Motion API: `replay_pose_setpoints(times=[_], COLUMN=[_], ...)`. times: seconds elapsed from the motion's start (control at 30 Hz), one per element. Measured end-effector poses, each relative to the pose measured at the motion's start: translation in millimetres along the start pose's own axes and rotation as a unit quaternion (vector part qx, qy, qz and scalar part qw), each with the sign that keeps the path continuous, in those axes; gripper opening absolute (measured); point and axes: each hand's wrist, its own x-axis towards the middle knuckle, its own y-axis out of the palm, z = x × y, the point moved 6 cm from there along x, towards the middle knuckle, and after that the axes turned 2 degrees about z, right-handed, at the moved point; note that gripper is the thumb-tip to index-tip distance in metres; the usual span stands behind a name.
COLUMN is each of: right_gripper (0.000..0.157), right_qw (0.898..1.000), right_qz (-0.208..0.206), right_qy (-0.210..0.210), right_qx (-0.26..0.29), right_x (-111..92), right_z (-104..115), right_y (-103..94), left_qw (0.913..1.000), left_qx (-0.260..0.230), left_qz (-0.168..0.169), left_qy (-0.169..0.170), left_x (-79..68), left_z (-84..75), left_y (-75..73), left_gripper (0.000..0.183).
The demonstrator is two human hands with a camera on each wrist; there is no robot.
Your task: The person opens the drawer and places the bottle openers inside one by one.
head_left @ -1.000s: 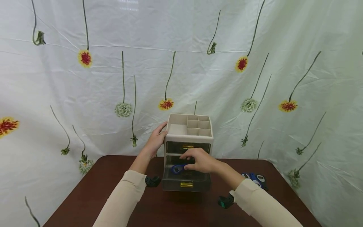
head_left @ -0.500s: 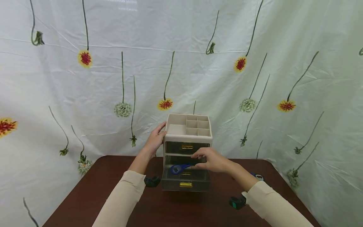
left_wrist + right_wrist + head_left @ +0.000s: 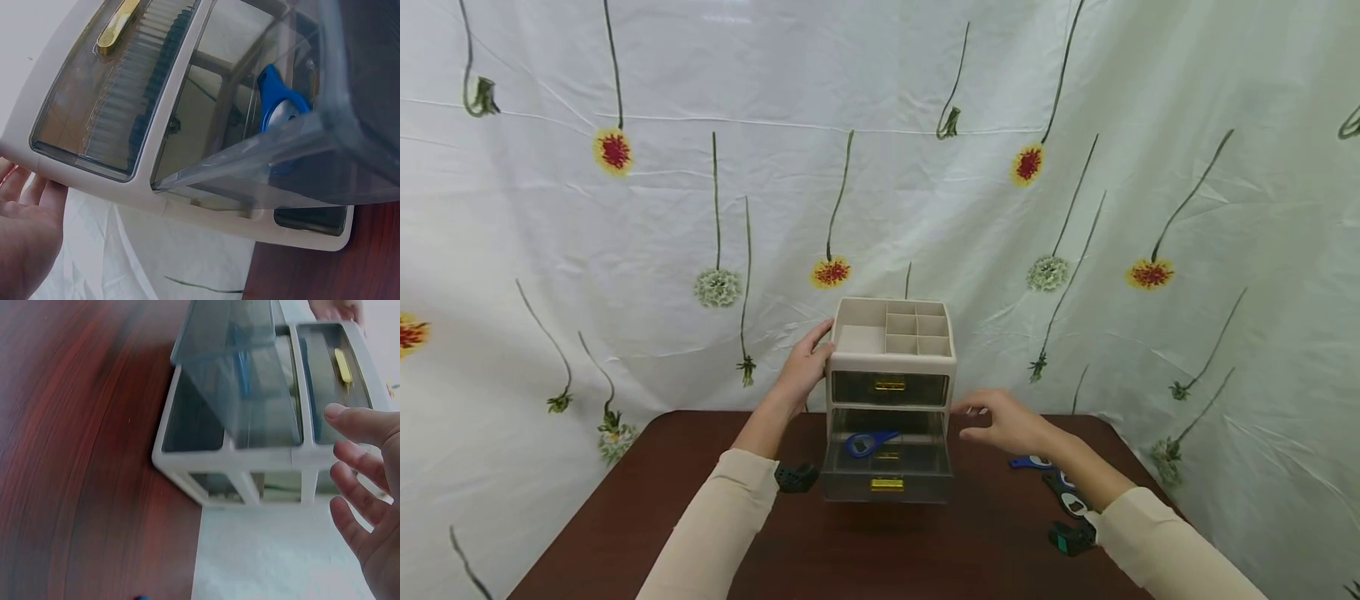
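A cream drawer organizer [image 3: 895, 362] stands on the table with its middle drawer [image 3: 887, 487] pulled out. Inside that smoky clear drawer lies a blue bottle opener [image 3: 863, 443] with a metal insert, also visible through the drawer wall in the left wrist view. My left hand [image 3: 802, 372] rests against the organizer's upper left side, fingers extended along it. My right hand [image 3: 1003, 423] hovers just off the right side, holding nothing; in the right wrist view its fingers [image 3: 359, 428] are spread and loosely bent.
Several blue and black bottle openers [image 3: 1072, 503] lie on the dark red table [image 3: 715, 533], partly under my right forearm. The organizer's top has open compartments [image 3: 917, 327]. A white flowered cloth [image 3: 880, 167] hangs behind the table.
My right hand has drawn back from over the open drawer to the right, leaving the blue bottle opener lying in it. My left hand stays at the organizer's side.
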Motion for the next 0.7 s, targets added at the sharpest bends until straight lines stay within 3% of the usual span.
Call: replay_pose_setpoints(times=[0.27, 0.7], right_gripper=[0.032, 0.034], right_qw=[0.998, 0.992], right_qz=[-0.029, -0.065], right_qy=[0.045, 0.106], right_qx=[-0.021, -0.032], right_x=[-28.8, -82.7], right_z=[-27.8, -69.1], right_y=[-15.6, -20.0], left_qw=[1.0000, 1.0000], left_qx=[0.005, 0.001], left_qz=[-0.002, 0.000], left_qy=[-0.001, 0.003], left_x=[-0.3, -0.1], left_z=[-1.3, 1.1], left_y=[-1.4, -0.7], left_gripper=[0.055, 0.055])
